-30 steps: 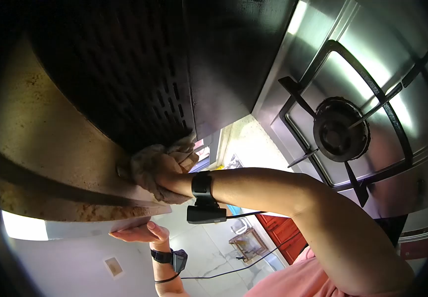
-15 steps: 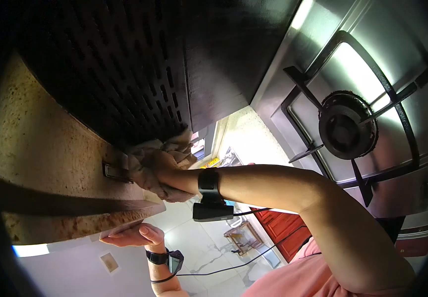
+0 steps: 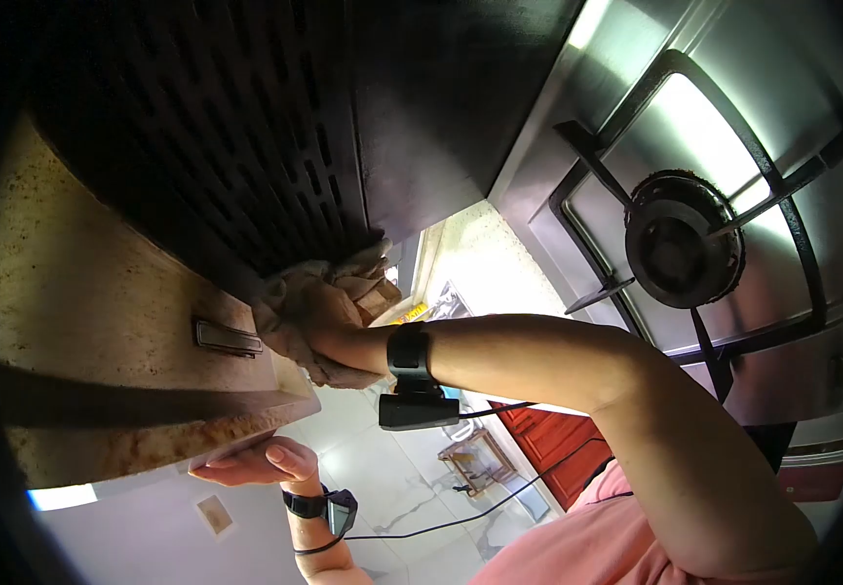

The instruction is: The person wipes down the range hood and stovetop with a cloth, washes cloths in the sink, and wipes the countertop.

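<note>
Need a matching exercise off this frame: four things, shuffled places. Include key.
Things
1. Crumpled beige cloth
2. Round black burner
3. Small rectangular metal-look fitting
4. Black slotted panel

Places
A. On the stained beige surface
B. Upper left of the view, in shadow
C. Held in the right hand
D. On the silver steel stovetop

Pairs: 1-C, 2-D, 3-A, 4-B
</note>
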`<state>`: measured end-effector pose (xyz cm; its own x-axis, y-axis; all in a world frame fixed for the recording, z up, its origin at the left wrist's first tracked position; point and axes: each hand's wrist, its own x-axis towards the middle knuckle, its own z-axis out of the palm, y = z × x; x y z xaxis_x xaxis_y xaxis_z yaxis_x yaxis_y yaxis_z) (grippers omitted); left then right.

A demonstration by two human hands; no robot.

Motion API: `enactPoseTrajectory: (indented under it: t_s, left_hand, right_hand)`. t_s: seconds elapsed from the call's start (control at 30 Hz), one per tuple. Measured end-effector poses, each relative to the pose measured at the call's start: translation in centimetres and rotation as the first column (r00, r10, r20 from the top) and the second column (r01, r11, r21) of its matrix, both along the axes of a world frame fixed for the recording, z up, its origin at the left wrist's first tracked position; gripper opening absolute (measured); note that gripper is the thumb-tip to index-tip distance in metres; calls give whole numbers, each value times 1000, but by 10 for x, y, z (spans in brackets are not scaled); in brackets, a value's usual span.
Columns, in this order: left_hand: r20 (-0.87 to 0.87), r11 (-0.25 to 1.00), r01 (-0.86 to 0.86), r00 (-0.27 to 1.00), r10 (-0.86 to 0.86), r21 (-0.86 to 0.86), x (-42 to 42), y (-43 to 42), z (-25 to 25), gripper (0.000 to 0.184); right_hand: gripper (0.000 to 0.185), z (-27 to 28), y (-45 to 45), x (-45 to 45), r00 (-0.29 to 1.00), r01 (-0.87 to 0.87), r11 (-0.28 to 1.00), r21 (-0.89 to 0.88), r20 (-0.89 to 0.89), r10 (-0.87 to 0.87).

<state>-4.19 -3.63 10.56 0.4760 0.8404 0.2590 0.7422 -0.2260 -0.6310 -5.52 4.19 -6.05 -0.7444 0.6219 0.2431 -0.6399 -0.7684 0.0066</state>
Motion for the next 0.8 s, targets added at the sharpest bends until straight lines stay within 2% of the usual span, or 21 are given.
enactPoseTrajectory:
  t_s: [0.1,0.17,0.23,0.27,0.3,0.37,0.43,0.5,0.6,0.7,0.8]
  left_hand:
    - [45,1000,0,999,1,-4,0,1,-2,91]
    - [61,1000,0,998,-1,10,1,2,-4,93]
    - [70,999,41,997,-42,18,-5,1,-2,94]
    - [68,996,82,994,-83,19,-12,0,3,95]
    - [67,992,123,990,-124,21,-19,-2,10,95]
    - [-1,984,176,984,-176,-5,-34,-7,27,88]
    - [-10,983,178,984,-178,-39,-32,-5,28,84]
    - [35,987,152,988,-150,-53,-23,-1,20,84]
    - [86,982,176,982,-170,-66,-20,4,16,85]
    - [135,997,79,988,-77,-11,-12,-3,7,86]
    - [129,993,109,986,-102,-46,-11,2,6,86]
  right_hand:
    - [26,12,3,0,986,76,996,38,148,-81]
    - [25,27,5,0,937,112,992,57,326,-125]
    - [25,44,3,-15,886,79,996,49,455,-93]
    - [22,55,2,-31,880,-19,1000,22,474,6]
    - [22,55,8,-34,893,-22,997,81,449,-16]
    - [22,52,9,-12,843,166,984,59,510,-172]
    - [23,51,4,-13,839,223,974,22,505,-204]
    - [24,48,8,-21,893,170,985,-8,424,-151]
    - [26,42,16,-1,825,262,956,132,483,-293]
    - [24,45,5,-10,766,404,900,166,477,-432]
    - [23,40,2,-15,847,436,897,70,304,-435]
